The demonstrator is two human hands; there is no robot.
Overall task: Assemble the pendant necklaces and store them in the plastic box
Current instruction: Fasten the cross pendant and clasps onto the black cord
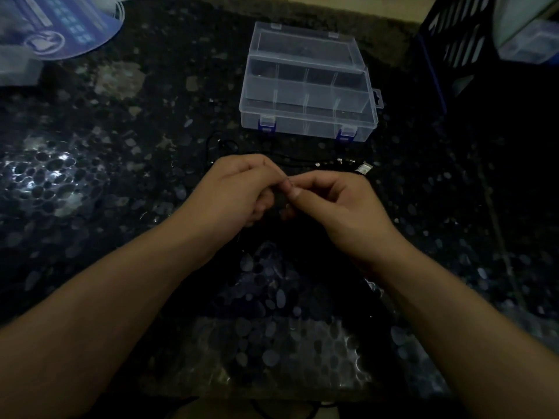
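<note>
Pendant pinched between curled fingers (289, 189)

A dark speckled stone countertop (90, 182) fills the view, with a blue printed round fan (60, 25) at eleven o'clock and a dark slatted crate (453, 40) at one o'clock.

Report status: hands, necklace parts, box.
Left hand and right hand meet fingertip to fingertip, pinching something too small to identify. Black cord and small metal pieces lie before the open plastic box. Nothing blocking.
</note>
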